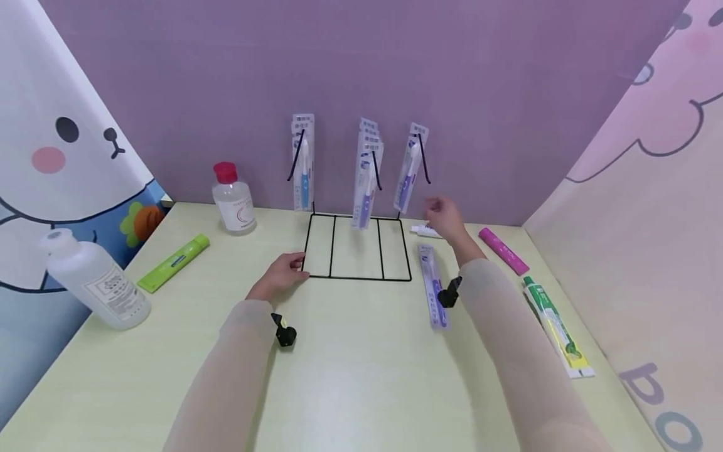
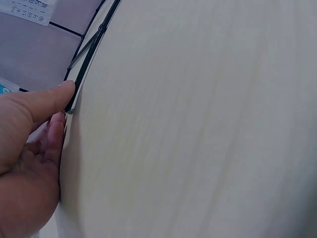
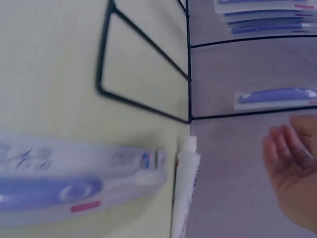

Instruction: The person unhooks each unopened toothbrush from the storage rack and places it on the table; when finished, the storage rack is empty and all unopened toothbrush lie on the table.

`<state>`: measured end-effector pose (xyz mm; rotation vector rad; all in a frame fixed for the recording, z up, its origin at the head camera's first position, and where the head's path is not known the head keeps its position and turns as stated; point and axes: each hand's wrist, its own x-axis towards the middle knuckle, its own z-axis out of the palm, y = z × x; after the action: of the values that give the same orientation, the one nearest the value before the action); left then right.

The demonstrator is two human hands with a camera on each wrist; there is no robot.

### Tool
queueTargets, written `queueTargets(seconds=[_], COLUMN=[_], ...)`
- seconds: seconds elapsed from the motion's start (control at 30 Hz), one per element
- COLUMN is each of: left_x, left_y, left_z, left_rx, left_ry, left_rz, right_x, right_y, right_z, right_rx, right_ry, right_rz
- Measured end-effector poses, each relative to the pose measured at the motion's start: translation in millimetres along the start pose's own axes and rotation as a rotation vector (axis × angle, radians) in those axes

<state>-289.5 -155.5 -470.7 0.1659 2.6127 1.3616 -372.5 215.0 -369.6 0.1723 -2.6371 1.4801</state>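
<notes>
Wire rack [image 1: 356, 278] with all three hooks [image 1: 376, 169] bearing packaged toothbrushes [image 1: 366, 202]; this portion appears done. One loose toothbrush pack [image 1: 432, 285] lies on the surface [image 1: 361, 376], right of the rack, seemingly the only one left unhung. The left hand [image 1: 279, 276] pinches the rack's front left corner; the right hand [image 1: 446, 221], fingers relaxed and holding nothing, hovers near the right-hand hook [image 1: 423, 161].

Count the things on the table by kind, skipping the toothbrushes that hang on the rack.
Rack: 1
Loose toothbrush: 1
Bottles: 2 (white bottle, red-capped bottle)
Tubes: 4 (lime tube, white tube, pink tube, green-and-yellow tube)
Total: 8
</notes>
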Motion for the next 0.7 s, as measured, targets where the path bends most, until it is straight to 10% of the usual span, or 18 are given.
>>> queueTargets(seconds=[0.27, 0.7], left_x=[1.5, 1.3], left_y=[-1.4, -5.7], left_z=[1.3, 1.5], left_rx=[-0.002, -0.021], left_ry=[0.01, 0.017], left_rz=[0.005, -0.013], right_x=[34, 45], right_y=[-36, -46], right_z=[14, 26], right_rx=[0.036, 0.152], right_ry=[0.249, 0.31], right_rz=[-0.071, -0.107])
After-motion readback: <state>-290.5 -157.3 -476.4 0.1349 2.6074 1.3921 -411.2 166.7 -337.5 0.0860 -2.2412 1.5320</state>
